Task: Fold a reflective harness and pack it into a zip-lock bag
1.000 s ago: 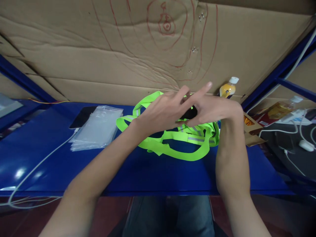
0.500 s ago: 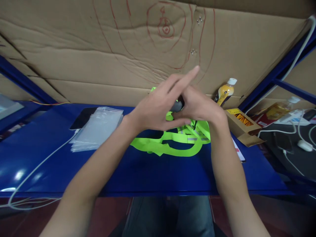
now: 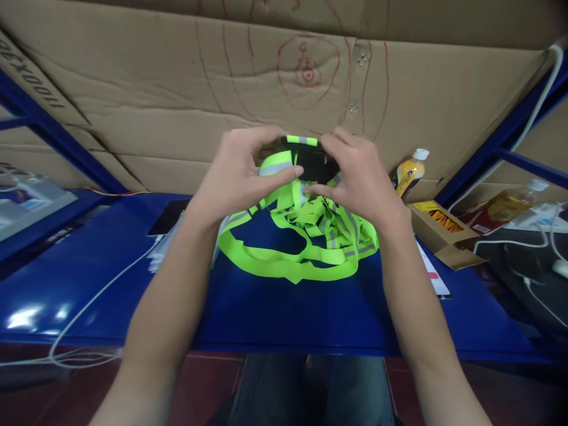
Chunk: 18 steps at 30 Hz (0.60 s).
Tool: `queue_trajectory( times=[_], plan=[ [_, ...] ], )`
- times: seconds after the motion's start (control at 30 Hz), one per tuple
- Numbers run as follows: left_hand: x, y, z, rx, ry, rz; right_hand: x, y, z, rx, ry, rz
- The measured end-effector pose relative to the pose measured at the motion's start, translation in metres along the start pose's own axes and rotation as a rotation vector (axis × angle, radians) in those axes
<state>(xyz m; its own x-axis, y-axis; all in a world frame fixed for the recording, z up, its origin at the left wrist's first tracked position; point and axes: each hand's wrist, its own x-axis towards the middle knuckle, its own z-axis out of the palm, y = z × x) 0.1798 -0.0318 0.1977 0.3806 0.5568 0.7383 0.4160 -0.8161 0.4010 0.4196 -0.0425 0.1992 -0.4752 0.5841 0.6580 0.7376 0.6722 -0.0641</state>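
Note:
A neon-green reflective strap vest lies bunched on the blue table, part of it lifted. My left hand pinches a green strap with a grey reflective band beside a black patch. My right hand grips the same black patch from the right, fingers curled round it. Both hands hold this end above the table, in front of the cardboard wall.
A stack of clear plastic bags and a dark phone with a white cable lie at the left. A yellow drink bottle, an open cardboard box and more cables are at the right.
My hands, crossed over each other above the vest before, have parted and lifted the vest's black patch and strap. The view has shifted slightly down and right.

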Motion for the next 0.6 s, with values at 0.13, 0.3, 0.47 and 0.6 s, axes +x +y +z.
queue_trajectory(
  times=[0.13, 0.3, 0.47, 0.6],
  plan=[
    [0.002, -0.001, -0.001, 0.011, 0.058, 0.013, -0.004, 0.004, -0.013, 0.128, -0.054, 0.021],
    [0.003, 0.001, 0.007, -0.153, 0.005, -0.096, -0.006, 0.011, -0.020, 0.146, -0.040, 0.101],
    [0.001, 0.000, 0.016, -0.449, -0.278, -0.326, -0.003, 0.013, -0.010, 0.095, 0.015, 0.056],
    [0.002, -0.001, 0.018, -0.608, -0.167, -0.439, -0.002, 0.006, -0.010, 0.119, 0.115, 0.032]
  ],
)
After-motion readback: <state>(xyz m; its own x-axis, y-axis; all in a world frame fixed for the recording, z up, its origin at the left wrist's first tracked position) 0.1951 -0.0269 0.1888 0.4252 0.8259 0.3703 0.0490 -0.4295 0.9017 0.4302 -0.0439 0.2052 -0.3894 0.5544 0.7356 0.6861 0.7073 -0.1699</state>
